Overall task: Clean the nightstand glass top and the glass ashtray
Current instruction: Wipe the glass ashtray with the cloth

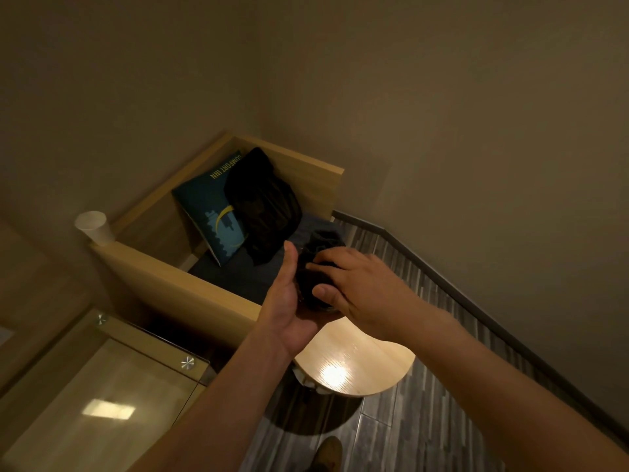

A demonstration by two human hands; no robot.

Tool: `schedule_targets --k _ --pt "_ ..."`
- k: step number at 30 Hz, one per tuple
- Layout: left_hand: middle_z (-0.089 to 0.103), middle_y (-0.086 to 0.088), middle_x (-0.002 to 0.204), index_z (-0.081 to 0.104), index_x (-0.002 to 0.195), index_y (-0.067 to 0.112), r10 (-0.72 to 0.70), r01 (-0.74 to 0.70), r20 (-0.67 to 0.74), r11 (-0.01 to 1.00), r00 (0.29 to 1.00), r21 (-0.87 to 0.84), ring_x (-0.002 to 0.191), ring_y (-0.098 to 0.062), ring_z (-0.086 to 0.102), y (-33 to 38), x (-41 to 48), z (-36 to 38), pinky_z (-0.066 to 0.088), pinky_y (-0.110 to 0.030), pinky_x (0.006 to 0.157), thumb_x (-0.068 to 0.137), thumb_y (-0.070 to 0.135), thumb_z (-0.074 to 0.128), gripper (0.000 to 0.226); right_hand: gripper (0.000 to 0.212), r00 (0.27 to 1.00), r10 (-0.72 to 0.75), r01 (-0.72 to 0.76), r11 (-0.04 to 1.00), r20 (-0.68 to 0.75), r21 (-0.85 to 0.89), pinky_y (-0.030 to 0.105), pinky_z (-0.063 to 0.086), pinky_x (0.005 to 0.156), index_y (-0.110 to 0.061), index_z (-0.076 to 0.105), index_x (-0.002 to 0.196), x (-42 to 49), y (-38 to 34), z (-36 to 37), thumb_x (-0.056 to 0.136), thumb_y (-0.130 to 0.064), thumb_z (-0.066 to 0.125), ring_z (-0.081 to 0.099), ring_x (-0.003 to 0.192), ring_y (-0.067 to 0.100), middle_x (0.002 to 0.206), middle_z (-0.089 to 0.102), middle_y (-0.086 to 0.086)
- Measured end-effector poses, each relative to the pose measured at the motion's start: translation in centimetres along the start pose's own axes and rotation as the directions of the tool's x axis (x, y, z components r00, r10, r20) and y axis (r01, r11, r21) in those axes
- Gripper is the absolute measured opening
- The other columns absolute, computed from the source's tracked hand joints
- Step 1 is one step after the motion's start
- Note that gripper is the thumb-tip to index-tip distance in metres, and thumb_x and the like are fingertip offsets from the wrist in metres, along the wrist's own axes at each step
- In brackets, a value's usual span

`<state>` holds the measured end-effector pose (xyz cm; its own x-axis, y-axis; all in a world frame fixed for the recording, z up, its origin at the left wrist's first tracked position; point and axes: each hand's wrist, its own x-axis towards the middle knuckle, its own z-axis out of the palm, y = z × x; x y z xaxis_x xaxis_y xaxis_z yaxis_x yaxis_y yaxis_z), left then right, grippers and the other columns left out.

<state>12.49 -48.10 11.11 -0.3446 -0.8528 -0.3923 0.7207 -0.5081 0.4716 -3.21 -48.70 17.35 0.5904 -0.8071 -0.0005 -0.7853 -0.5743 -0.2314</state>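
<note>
Left hand (289, 301): raised in front of the person, palm turned right, thumb up; its grip cups a dark bundle from the left and below.
Right hand (360, 284): fingers spread over the bundle from the right, thumb pressed on its near side; its grip clasps the cloth.
Cloth (316, 267): dark, crumpled, held between both hands above the far edge of the stool.
Ashtray (328, 309): only a glint of clear glass shows under the cloth at the right thumb; whether this is the ashtray I cannot tell for sure.
Glass top (112, 400): lower left, lying on the wooden nightstand, round metal studs at its corners, a bright rectangle of light reflected in it; nothing rests on the part in view.
Stool (357, 362): round pale wood seat with a glare spot, standing on the floor just right of the nightstand, below the hands.
Bench (190, 287): wooden-walled seat in the room corner with a dark cushion.
Pillow (214, 212): teal, printed "COMFORT INN", leaning on the bench back.
Garment (262, 206): black, draped against the pillow.
Cup (95, 226): white paper, upright on the bench's left wall.
Floor (425, 420): grey plank pattern; a brown shoe tip at the bottom edge.
</note>
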Motion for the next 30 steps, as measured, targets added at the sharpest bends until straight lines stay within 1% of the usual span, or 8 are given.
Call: schedule_targets --k 3,7,12,16,19,24,27,30 --pt "0.07 -0.021 0.134 0.069 0.137 0.019 0.032 -0.032 -0.053 0.999 0.998 0.003 0.12 -0.044 0.07 -0.2 0.2 -0.1 0.059 -0.057 0.089 0.083 0.075 0.065 0.077 0.069 0.996 0.085 -0.084 0.996 -0.022 0.029 0.034 0.044 0.096 -0.027 0.06 0.137 0.0 -0.8 0.3 0.101 -0.066 0.016 0.051 0.116 0.013 0.131 0.057 -0.008" --pt "0.075 -0.02 0.126 0.065 0.139 0.02 0.066 -0.063 -0.128 0.998 0.99 0.03 0.111 -0.04 0.074 -0.2 0.1 0.1 0.062 -0.051 0.08 0.083 0.074 0.064 0.078 0.077 0.969 0.234 -0.222 0.965 -0.077 0.139 0.031 0.048 0.089 -0.022 0.071 0.12 -0.2 -2.3 0.8 0.092 -0.07 0.017 0.051 0.096 0.009 0.113 0.063 -0.006" --pt "0.076 -0.017 0.123 0.065 0.138 0.021 0.081 -0.073 -0.195 0.996 0.977 0.045 0.111 -0.036 0.075 -1.5 -0.3 0.5 0.063 -0.05 0.086 0.074 0.076 0.067 0.084 0.043 0.919 0.371 -0.321 0.901 -0.136 0.291 0.016 0.038 0.076 -0.022 0.072 0.123 0.0 -3.5 1.5 0.1 -0.052 0.051 0.053 0.091 0.006 0.113 0.069 -0.004" --pt "0.075 -0.015 0.127 0.069 0.135 0.026 0.108 -0.096 -0.204 0.993 0.973 0.064 0.114 -0.035 0.074 -2.6 -0.7 0.4 0.057 -0.056 0.102 0.064 0.081 0.072 0.089 0.041 0.854 0.503 -0.399 0.798 -0.133 0.453 0.017 0.042 0.085 -0.023 0.072 0.126 0.5 -4.1 2.1 0.1 -0.05 0.055 0.065 0.099 0.01 0.118 0.073 -0.004" --pt "0.073 -0.014 0.132 0.069 0.135 0.032 0.108 -0.112 -0.161 0.994 0.981 -0.017 0.118 -0.036 0.072 -2.9 -0.9 0.1 0.058 -0.056 0.098 0.077 0.079 0.064 0.075 0.037 0.824 0.541 -0.393 0.762 -0.171 0.515 0.014 0.041 0.086 -0.022 0.072 0.125 0.6 -4.6 2.4 0.101 -0.046 0.055 0.059 0.095 0.005 0.117 0.072 -0.005" --pt "0.072 -0.023 0.13 0.077 0.125 0.013 -0.064 0.059 -0.01 0.96 0.998 -0.274 0.111 -0.043 0.074 -1.5 -1.8 -0.7 0.061 -0.054 0.085 0.088 0.054 0.067 0.055 0.027 0.926 0.343 -0.23 0.843 -0.156 0.486 0.0 0.04 0.073 -0.023 0.072 0.116 -0.3 -3.8 1.8 0.101 -0.04 0.058 0.052 0.09 -0.012 0.099 0.053 -0.025" --pt "0.07 -0.023 0.133 0.073 0.132 0.015 -0.07 0.08 0.047 0.959 0.996 -0.272 0.108 -0.044 0.074 -0.6 -2.1 -0.7 0.059 -0.058 0.085 0.094 0.047 0.06 0.051 0.03 0.989 0.117 -0.073 0.922 -0.093 0.38 0.004 0.038 0.087 -0.023 0.069 0.125 -0.7 -2.1 0.8 0.1 -0.036 0.061 0.047 0.104 -0.007 0.119 0.056 -0.018" --pt "0.065 -0.021 0.142 0.068 0.14 0.018 -0.073 0.091 0.091 0.974 0.993 -0.209 0.121 -0.044 0.068 0.0 -2.2 -0.4 0.053 -0.065 0.095 0.095 0.045 0.056 0.054 0.037 1.0 -0.014 0.014 0.956 -0.002 0.295 0.011 0.034 0.097 -0.023 0.063 0.136 -0.6 -0.9 -0.3 0.1 -0.03 0.062 0.042 0.119 0.001 0.136 0.053 -0.011"
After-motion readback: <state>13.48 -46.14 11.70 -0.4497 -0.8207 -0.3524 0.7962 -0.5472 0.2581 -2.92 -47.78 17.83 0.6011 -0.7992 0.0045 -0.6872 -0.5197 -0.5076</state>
